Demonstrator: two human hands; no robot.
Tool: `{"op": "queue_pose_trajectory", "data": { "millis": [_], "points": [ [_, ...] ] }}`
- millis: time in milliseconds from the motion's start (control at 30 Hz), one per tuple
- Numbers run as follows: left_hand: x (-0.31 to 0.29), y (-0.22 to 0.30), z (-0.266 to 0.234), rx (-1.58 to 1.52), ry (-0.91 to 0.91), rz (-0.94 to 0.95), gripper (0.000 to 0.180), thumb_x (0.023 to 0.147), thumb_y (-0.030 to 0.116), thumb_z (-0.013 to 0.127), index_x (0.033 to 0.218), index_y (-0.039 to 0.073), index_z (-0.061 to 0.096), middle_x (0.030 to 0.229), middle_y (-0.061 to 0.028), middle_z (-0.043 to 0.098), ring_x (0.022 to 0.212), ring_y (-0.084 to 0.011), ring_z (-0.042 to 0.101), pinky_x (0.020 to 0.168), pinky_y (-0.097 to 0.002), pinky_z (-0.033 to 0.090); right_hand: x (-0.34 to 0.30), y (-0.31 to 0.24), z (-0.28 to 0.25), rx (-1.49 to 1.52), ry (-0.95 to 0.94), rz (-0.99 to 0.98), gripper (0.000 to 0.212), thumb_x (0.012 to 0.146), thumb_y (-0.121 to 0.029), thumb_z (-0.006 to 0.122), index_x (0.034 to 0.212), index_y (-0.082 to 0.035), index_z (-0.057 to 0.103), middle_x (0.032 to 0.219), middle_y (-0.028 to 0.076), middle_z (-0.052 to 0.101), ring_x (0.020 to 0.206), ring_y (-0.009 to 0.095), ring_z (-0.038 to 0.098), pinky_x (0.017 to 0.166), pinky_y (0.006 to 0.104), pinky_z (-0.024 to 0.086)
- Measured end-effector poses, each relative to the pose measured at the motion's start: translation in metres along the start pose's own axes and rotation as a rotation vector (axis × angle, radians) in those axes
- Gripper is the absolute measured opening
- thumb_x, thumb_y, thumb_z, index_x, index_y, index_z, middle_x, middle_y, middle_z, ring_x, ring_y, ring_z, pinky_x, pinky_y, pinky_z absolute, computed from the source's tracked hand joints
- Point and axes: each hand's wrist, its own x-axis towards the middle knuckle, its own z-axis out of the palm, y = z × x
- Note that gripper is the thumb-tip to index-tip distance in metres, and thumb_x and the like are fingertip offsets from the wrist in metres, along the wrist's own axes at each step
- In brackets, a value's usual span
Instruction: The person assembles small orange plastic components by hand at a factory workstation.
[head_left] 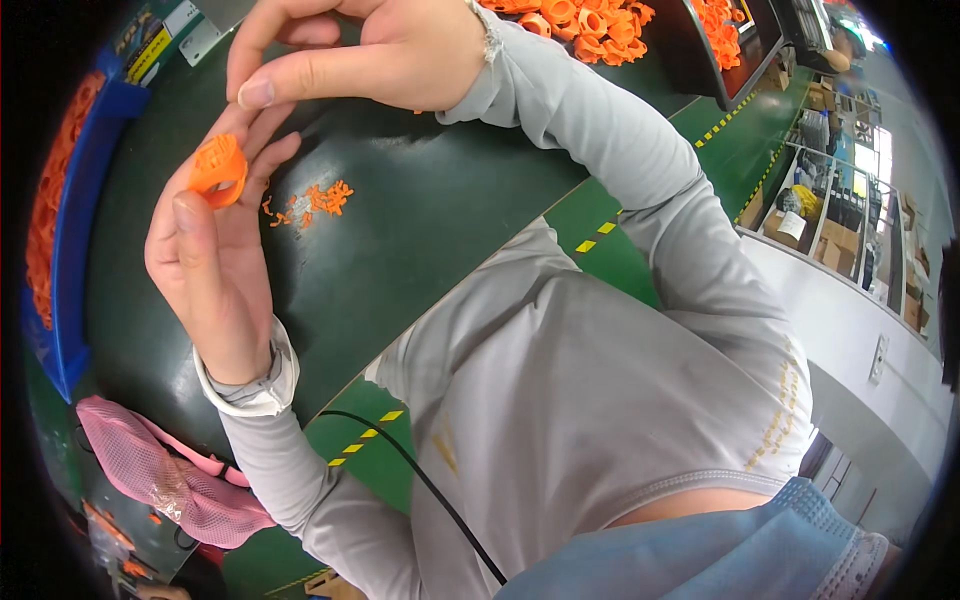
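Note:
My left hand [215, 265], palm up over the dark green table, pinches an orange plastic ring [219, 170] between thumb and fingers. The ring is small and hollow, with a rough, ridged upper part. My right hand [370, 60] is just beyond it, its thumb and finger brought together near the left fingertips. Whatever may be in that pinch is hidden. Right of my left hand, a small heap of orange plastic scraps [325, 200] lies on the table, with some greyish bits among them.
A blue bin [70, 345] of orange parts stands at the left edge. More orange rings [590, 25] are piled at the top, beside a dark tray [715, 80]. A pink mesh bag [170, 470] lies lower left. A black cable [420, 475] crosses in front of my body.

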Motion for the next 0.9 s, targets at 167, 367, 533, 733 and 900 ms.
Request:
{"op": "queue_pose_trajectory", "data": {
  "millis": [167,367,533,733,900],
  "points": [
    [0.010,0.004,0.004,0.047,-0.038,0.020,0.043,0.107,0.026,0.043,0.127,-0.010,0.058,0.136,-0.0283,0.058,0.126,-0.0426,0.057,0.104,-0.0496,0.048,0.035,0.077,0.057,0.916,0.342,-0.779,0.007,0.088,-0.010,0.072,0.093,-0.007,0.068,0.074,0.001,0.046,0.064,0.013,0.044,0.060,0.0278,0.036],
    [0.011,0.004,0.008,0.136,-0.017,-0.007,0.041,0.106,0.022,0.045,0.126,-0.011,0.059,0.134,-0.0289,0.059,0.125,-0.0397,0.059,0.105,-0.0488,0.049,0.037,0.082,0.056,0.563,0.582,-0.893,0.012,0.080,-0.012,0.073,0.089,-0.012,0.067,0.077,0.002,0.053,0.071,0.020,0.053,0.071,0.0327,0.036],
    [0.006,0.001,0.001,0.103,0.025,-0.026,0.038,0.105,0.017,0.048,0.127,-0.012,0.058,0.132,-0.0283,0.060,0.122,-0.0372,0.061,0.105,-0.0486,0.049,0.010,0.027,-0.003,-0.618,-0.013,-0.391,0.013,0.078,-0.013,0.075,0.088,-0.013,0.067,0.081,0.001,0.058,0.082,0.020,0.057,0.075,0.0333,0.037],
    [0.011,0.001,0.004,0.134,0.023,0.003,0.037,0.105,0.016,0.050,0.127,-0.013,0.059,0.131,-0.0279,0.061,0.120,-0.0373,0.062,0.104,-0.0478,0.050,0.035,0.081,0.059,0.540,0.662,-0.923,0.013,0.078,-0.012,0.075,0.088,-0.013,0.067,0.083,0.002,0.061,0.082,0.021,0.058,0.075,0.0327,0.037],
    [0.013,0.003,0.008,0.188,0.025,0.033,0.040,0.106,0.020,0.048,0.127,-0.013,0.059,0.131,-0.0282,0.061,0.120,-0.0393,0.062,0.103,-0.0463,0.051,0.038,0.080,0.062,0.556,0.669,-0.892,0.013,0.078,-0.011,0.075,0.089,-0.013,0.067,0.083,0.001,0.061,0.082,0.021,0.059,0.075,0.0325,0.038]
  ]
}}
